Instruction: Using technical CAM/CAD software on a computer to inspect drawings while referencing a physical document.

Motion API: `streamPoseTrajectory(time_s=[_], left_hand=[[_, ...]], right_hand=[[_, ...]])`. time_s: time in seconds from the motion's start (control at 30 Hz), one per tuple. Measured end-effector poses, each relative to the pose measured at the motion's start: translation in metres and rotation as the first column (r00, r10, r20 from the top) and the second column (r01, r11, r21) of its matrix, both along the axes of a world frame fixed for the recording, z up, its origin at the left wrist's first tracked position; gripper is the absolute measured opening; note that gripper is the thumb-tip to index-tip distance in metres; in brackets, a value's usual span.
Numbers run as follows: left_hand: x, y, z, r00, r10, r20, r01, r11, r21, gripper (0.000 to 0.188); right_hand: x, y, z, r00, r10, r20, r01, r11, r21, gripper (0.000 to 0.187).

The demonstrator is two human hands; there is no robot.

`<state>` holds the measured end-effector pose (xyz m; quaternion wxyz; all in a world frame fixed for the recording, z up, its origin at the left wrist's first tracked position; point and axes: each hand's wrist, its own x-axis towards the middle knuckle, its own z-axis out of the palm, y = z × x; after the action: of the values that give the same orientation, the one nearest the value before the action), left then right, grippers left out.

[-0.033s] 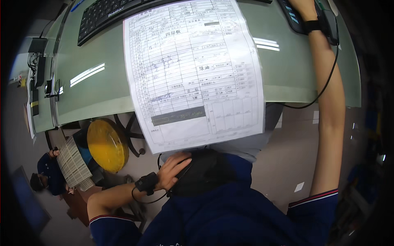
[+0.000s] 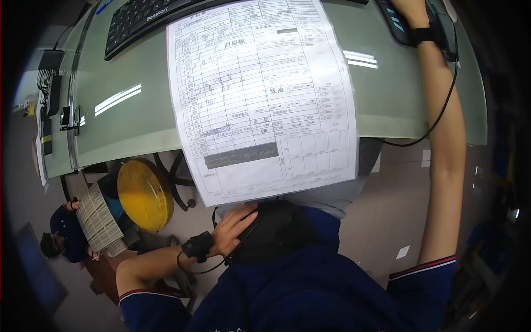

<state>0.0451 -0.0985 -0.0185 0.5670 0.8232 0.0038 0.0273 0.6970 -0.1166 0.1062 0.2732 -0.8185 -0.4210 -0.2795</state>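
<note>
My left hand (image 2: 231,231) lies on a black pouch-like thing (image 2: 276,232) at my waist, with its fingers stretched out. A black device with a cable is strapped to that wrist. At the far right corner of the desk, my right hand (image 2: 410,12) rests over a dark pad (image 2: 394,23). The top edge of the picture cuts off its fingers, so whether it holds anything is hidden. A black band and a cabled device (image 2: 440,36) sit on its wrist. Between my arms, a printed form (image 2: 263,99) with handwriting lies on the desk, its lower part hanging over the near edge.
The glossy green desk (image 2: 130,124) carries a black keyboard (image 2: 146,25) and a blue pen (image 2: 103,6). A yellow round stool seat (image 2: 145,195) stands at the left below the desk. Beyond it, another person (image 2: 69,232) is beside a pale gridded panel (image 2: 100,218).
</note>
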Motion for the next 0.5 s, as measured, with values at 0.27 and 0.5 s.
streamPoseTrajectory(time_s=[0.27, 0.5], left_hand=[[0.002, 0.001, -0.005, 1.000, -0.026, -0.014, 0.027, 0.999, 0.029, 0.082], [0.002, 0.003, -0.004, 0.999, -0.026, -0.043, 0.027, 0.999, 0.018, 0.081]], right_hand=[[-0.004, -0.004, 0.008, 0.999, -0.014, -0.040, 0.014, 1.000, -0.020, 0.042], [-0.006, -0.001, 0.011, 1.000, 0.009, -0.012, -0.009, 0.999, -0.031, 0.041]])
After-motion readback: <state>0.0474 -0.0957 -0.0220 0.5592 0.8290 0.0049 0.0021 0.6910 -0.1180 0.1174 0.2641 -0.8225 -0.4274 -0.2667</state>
